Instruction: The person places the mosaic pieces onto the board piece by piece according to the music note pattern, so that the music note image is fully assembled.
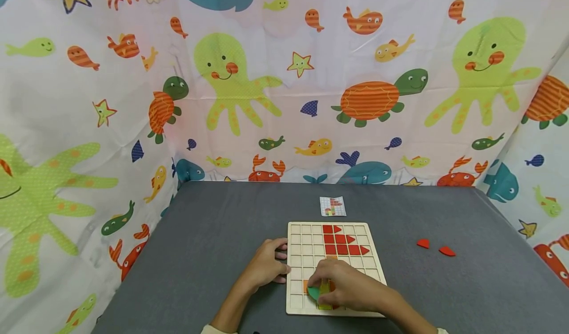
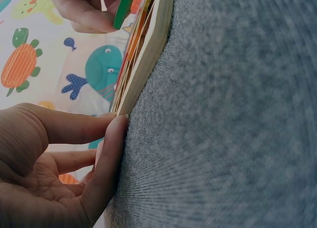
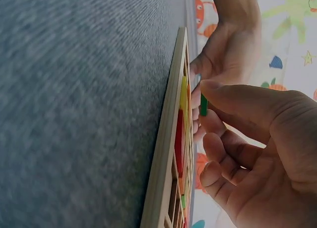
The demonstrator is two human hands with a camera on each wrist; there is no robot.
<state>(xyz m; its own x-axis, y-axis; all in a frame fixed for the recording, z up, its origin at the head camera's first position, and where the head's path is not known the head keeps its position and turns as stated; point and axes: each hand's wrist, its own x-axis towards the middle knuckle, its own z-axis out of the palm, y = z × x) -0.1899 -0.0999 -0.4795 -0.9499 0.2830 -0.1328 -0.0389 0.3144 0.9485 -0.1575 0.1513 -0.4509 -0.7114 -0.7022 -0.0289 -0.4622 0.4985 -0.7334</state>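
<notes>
My right hand (image 1: pixel 344 284) is over the lower part of the wooden grid board (image 1: pixel 295 255) and pinches a thin green piece (image 1: pixel 313 293) with a curved edge between thumb and finger. The same green piece (image 3: pixel 203 104) shows edge-on in the right wrist view. Yellow pieces (image 1: pixel 325 303) lie under this hand, which partly hides them. My left hand (image 1: pixel 264 264) rests at the board's left edge, its fingertips touching the side. Rows of red squares and pointed red pieces (image 1: pixel 342 249) fill cells near the board's top. An orange piece (image 1: pixel 305 286) sits lower left.
A small printed pattern card (image 1: pixel 332 206) lies behind the board. Two loose red pieces (image 1: pixel 446 251) with rounded sides lie on the grey table (image 1: pixel 222 225) to the right. A curtain (image 1: pixel 266 77) printed with sea animals hangs around the table's back and sides.
</notes>
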